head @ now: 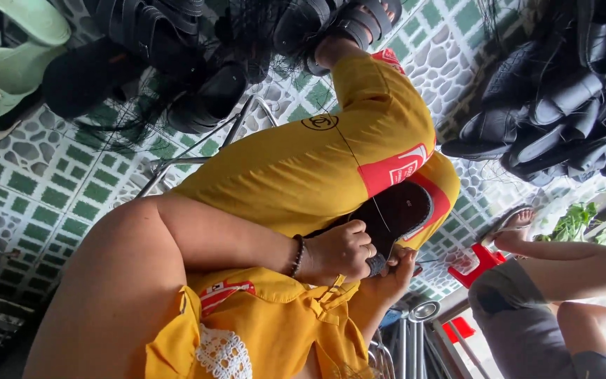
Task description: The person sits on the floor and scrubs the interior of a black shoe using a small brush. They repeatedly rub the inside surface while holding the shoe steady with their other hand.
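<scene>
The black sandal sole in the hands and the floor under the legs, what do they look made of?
Black sandal sole: probably rubber or foam, matte and finely dotted. Green and grey patterned floor: seemingly glazed tile, with a repeating stone-and-square print and slight sheen.

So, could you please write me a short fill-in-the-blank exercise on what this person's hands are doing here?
1. Both hands hold a ____ sandal over the lap.
2. The left hand has a beaded ____ at its wrist.
3. The trousers under the sandal are mostly ____.
4. More dark sandals lie piled on the ____ floor.

Missing words: black; bracelet; yellow; tiled
</scene>
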